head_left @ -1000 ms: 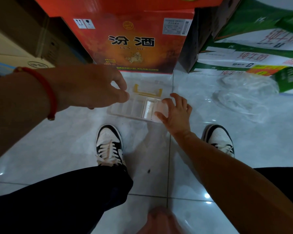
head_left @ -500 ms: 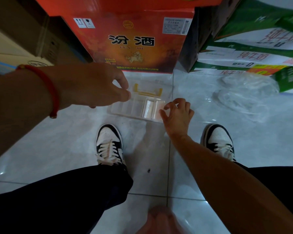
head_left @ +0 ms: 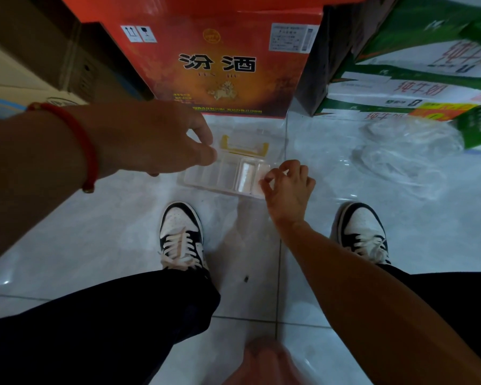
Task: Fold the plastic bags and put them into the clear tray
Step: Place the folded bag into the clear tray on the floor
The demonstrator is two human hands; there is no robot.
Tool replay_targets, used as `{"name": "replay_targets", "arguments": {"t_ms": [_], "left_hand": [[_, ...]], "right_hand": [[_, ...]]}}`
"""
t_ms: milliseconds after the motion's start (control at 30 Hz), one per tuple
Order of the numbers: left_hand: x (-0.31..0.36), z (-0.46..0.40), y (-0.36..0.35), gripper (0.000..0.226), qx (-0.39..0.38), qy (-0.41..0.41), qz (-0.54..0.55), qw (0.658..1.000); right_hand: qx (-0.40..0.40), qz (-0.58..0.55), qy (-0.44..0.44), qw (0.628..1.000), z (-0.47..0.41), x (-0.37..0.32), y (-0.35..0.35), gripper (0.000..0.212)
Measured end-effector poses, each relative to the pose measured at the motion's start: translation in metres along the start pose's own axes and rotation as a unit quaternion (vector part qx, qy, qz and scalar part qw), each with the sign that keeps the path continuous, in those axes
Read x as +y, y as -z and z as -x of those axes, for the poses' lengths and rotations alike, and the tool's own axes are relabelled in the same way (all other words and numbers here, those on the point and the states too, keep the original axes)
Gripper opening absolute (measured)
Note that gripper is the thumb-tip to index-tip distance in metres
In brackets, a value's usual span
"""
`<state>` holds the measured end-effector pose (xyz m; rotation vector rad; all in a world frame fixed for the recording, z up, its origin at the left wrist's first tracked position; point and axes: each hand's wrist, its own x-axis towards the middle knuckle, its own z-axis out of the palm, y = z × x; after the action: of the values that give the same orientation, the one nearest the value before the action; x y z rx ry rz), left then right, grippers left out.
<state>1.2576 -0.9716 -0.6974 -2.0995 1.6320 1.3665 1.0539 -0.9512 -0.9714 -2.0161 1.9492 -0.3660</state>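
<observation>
The right hand point(head_left: 288, 187) has drawn back from the right end of the clear tray point(head_left: 206, 177) at mid-frame. A second ago its fingers lay flat on a folded bag point(head_left: 245, 175) there — now they curl loosely and hold nothing. The left hand point(head_left: 150, 140) hovers above the tray's left end, thumb and forefinger nearly pinched, apparently empty. That bag looks stowed; loose plastic bags point(head_left: 406, 151) wait at right — probably next.

Person, seen from above: bare forearms, no sleeves in view. Left wrist carries a red cord bracelet point(head_left: 88, 151); legs in dark trousers point(head_left: 100, 320). Feet in black-and-white low sneakers with cream laces, left sneaker point(head_left: 181, 234) and right sneaker point(head_left: 363, 232).
</observation>
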Motion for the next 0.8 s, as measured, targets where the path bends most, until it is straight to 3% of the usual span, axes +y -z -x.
{"name": "replay_targets", "arguments": {"t_ms": [300, 800], "left_hand": [[-0.001, -0.001, 0.000, 0.016, -0.005, 0.000, -0.003, 1.000], [0.002, 0.002, -0.001, 0.023, 0.004, -0.004, 0.012, 1.000]], "right_hand": [[-0.038, 0.027, 0.058, 0.997, -0.004, 0.007, 0.005, 0.045], [-0.124, 0.086, 0.125, 0.981, -0.015, 0.008, 0.027, 0.062]]}}
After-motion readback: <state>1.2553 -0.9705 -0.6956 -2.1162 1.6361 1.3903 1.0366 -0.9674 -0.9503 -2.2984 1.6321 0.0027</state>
